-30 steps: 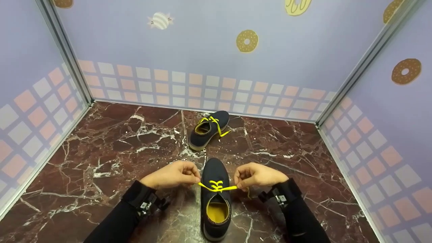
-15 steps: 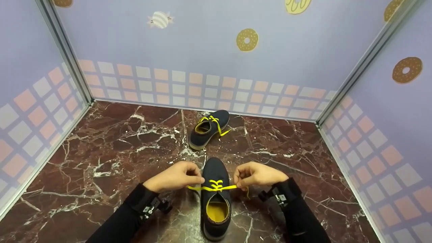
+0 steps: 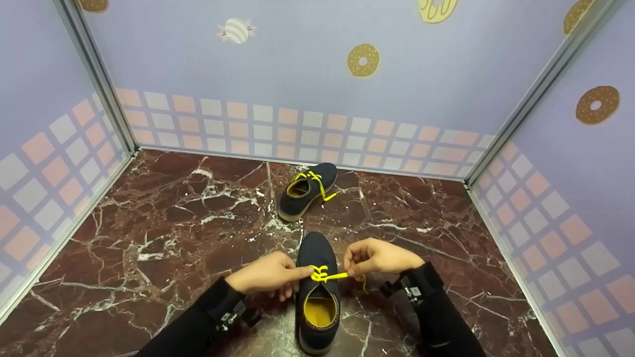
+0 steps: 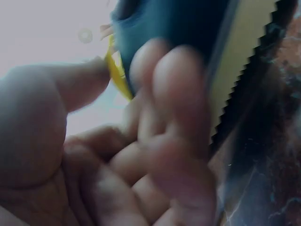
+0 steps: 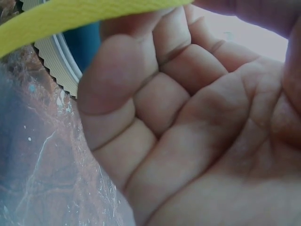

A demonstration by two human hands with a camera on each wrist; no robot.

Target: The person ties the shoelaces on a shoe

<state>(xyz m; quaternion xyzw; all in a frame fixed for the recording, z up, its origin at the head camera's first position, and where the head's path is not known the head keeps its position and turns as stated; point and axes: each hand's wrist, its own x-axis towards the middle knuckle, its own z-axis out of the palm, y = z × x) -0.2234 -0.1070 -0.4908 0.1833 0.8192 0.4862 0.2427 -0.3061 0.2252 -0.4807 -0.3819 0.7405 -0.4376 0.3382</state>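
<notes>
A dark shoe [image 3: 317,248] with a yellow insole stands on the floor between the hands, toe pointing away. My right hand [image 3: 379,257] pinches one end of its yellow shoelace [image 3: 338,276] and holds it taut to the right; a short tail hangs below. In the right wrist view the flat lace [image 5: 89,16] crosses above curled fingers. My left hand [image 3: 270,272] is at the shoe's left side, its thumb extended to the lacing. In the left wrist view the thumb meets the lace [image 4: 117,73], apart from the blurred, bent fingers. The lace's left end is hidden in the head view.
A second dark shoe [image 3: 306,191] with yellow laces lies at an angle farther back, near the rear wall [image 3: 307,64]. Patterned side walls flank the reddish marbled floor [image 3: 188,218]. Dark wrist cameras [image 3: 230,317] are strapped over black sleeves.
My left hand has let its lace end slip and moved down and right, its thumb now over the shoe's lacing. The right hand keeps its hold in the same place.
</notes>
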